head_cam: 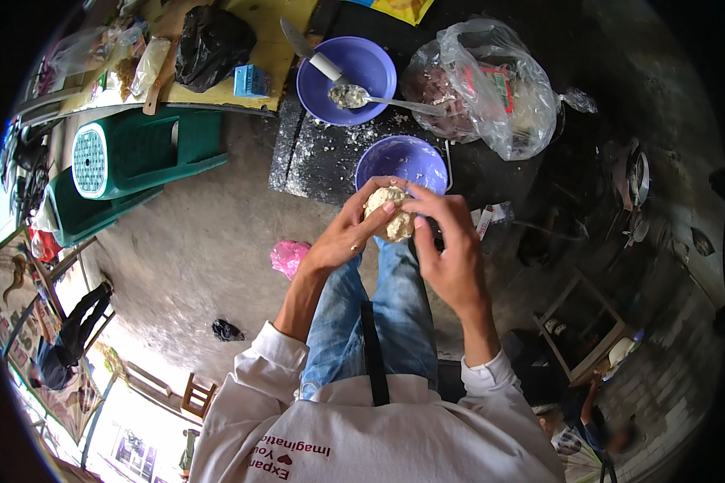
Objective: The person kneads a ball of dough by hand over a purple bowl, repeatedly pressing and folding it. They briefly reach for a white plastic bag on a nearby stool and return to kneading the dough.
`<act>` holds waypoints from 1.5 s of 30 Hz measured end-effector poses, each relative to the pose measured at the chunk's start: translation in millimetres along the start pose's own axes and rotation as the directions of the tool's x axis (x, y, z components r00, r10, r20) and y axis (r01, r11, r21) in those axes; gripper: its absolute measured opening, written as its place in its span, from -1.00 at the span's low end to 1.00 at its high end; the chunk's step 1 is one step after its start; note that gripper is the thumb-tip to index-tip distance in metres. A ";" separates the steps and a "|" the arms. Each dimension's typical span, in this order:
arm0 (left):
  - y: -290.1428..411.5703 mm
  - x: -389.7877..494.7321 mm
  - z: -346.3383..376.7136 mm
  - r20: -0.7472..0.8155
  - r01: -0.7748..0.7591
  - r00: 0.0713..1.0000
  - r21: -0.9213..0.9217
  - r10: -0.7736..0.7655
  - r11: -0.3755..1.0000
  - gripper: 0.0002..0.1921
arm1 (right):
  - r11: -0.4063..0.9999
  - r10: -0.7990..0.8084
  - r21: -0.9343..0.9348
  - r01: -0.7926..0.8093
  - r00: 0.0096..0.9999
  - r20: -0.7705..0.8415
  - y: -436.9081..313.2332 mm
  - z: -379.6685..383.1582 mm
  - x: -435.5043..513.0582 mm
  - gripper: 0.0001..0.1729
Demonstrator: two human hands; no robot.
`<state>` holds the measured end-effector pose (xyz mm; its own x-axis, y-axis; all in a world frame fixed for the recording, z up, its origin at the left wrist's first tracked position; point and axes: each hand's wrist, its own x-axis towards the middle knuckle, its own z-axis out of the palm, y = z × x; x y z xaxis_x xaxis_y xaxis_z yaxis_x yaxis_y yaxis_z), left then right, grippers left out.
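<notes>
A rough, pale lump of dough (399,226) is cradled in my left hand (353,226), whose thumb presses on its front. My right hand (450,241) has its fingers curved at the dough's right side, with fingertips touching its upper part. Just beyond both hands stands a purple bowl (405,157) with whitish residue on its inner wall. Farther back, a second purple bowl (347,57) carries a knife with a white handle (325,66) across its rim. A metal spoon (402,105) rests there too, with a pale mixture in its bowl.
Flour is scattered on the black table (320,157). A clear plastic bag (501,90) with pinkish contents lies at the back right. Green plastic stools (151,151) stand at left beside a yellow table (272,36). A pink plastic bag (290,256) lies on the floor. Other people are at both sides.
</notes>
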<state>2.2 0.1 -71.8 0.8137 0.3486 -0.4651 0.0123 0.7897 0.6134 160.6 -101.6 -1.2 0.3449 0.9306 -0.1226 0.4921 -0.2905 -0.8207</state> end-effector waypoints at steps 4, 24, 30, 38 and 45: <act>-0.9 -5.9 -8.3 -0.030 0.069 0.997 -0.007 -0.069 0.998 -0.59 | 0.999 -0.033 -0.015 0.033 0.999 0.039 -4.8 13.1 -14.5 -0.51; -15.8 -25.8 -25.5 -0.340 0.020 0.938 -0.140 -0.067 0.990 -0.66 | 0.986 -0.007 -0.160 0.048 0.970 0.245 71.5 43.6 28.9 -0.54; -17.3 -21.7 -26.9 -0.363 -0.001 0.931 -0.114 -0.041 0.993 -0.67 | 0.930 -0.149 -0.275 0.242 0.936 0.320 88.0 52.6 45.2 -0.46; -15.1 -18.0 -27.7 -0.366 -0.022 0.930 -0.172 -0.043 0.985 -0.65 | 0.942 -0.173 -0.176 0.285 0.863 0.475 94.1 51.1 51.7 -0.59; -12.7 -16.7 -29.5 -0.346 -0.029 0.938 -0.182 -0.036 0.983 -0.65 | 0.925 -0.218 -0.175 0.338 0.847 0.484 94.2 53.2 52.0 -0.70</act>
<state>-28.7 -0.8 -90.7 0.5617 0.4727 -0.6790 -0.1172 0.8579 0.5003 182.4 -68.8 -114.6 -0.2018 0.9599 -0.1947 0.7113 0.0070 -0.7029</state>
